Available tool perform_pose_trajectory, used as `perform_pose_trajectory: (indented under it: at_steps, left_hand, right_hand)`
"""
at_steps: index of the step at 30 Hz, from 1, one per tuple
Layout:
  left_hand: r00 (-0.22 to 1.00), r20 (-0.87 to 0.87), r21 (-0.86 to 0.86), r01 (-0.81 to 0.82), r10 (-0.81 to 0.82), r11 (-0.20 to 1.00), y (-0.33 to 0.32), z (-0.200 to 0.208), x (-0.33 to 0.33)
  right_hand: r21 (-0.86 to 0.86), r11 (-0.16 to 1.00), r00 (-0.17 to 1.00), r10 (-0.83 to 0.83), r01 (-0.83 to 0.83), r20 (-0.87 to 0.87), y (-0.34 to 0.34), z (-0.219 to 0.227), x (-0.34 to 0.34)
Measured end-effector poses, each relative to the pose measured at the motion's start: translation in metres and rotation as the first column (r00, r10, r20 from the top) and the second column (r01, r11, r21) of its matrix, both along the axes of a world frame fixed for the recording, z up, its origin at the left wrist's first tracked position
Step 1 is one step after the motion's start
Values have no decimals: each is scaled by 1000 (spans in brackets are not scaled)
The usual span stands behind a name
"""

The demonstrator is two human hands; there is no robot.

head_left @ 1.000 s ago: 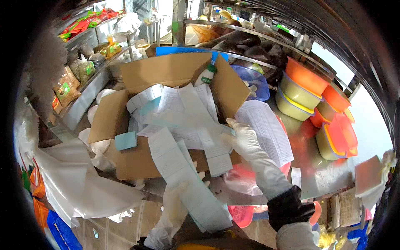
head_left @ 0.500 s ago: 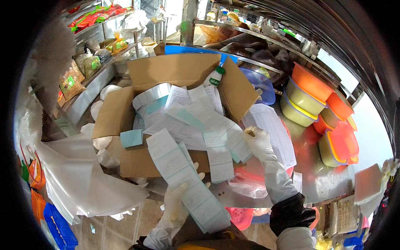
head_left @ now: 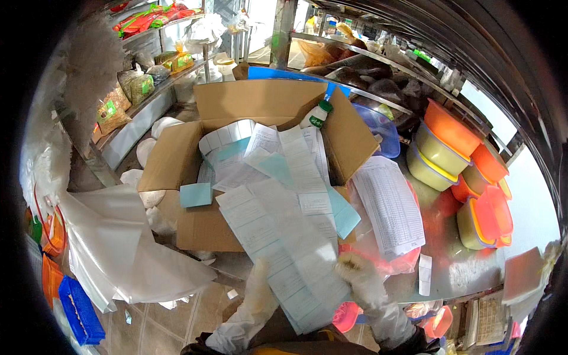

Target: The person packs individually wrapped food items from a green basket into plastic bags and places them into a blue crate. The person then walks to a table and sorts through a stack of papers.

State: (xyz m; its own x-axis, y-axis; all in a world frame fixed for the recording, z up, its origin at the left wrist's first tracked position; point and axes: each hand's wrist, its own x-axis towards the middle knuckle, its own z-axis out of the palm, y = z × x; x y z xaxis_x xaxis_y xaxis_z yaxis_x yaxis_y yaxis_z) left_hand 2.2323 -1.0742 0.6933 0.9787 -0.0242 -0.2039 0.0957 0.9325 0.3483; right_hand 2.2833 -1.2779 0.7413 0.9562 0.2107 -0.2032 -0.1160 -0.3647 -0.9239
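Long white and pale-blue printed paper strips [head_left: 278,242] run from an open cardboard box [head_left: 236,97] over its front flap toward me. My left hand [head_left: 257,293], in a whitish glove, holds the strips at their left edge; its fingers are hidden behind the paper. My right hand [head_left: 361,275], gloved too, is curled closed at the strips' right edge, near their lower end. Inside the box lie more printed sheets [head_left: 263,139] and a white bottle with a green cap [head_left: 318,113]. A small light-blue paper piece [head_left: 196,194] sits over the box's left front corner.
Printed sheets [head_left: 387,204] lie right of the box on pink plastic. Stacked orange and yellow-green tubs [head_left: 441,148] stand farther right, with a blue basin [head_left: 378,130] behind the box. White plastic sheeting [head_left: 127,242] drapes at left. Bagged goods [head_left: 136,86] fill a shelf at far left.
My right hand has come down toward me from beside the box, bringing a strip alongside the one at my left hand. The left hand's fingers have gone out of sight behind the paper.
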Motion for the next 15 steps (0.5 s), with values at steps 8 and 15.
perform_pose_trajectory:
  at_steps: [8, 15]
  left_hand:
    - [993, 119, 249, -51, 22, 967, -4, 31, 7]
    - [996, 83, 180, -52, 37, 982, 2, 37, -1]
  right_hand:
    - [-76, 972, 975, 220, -220, -17, 5, 9, -20]
    - [-638, 628, 676, 232, 445, 699, 29, 6, 84]
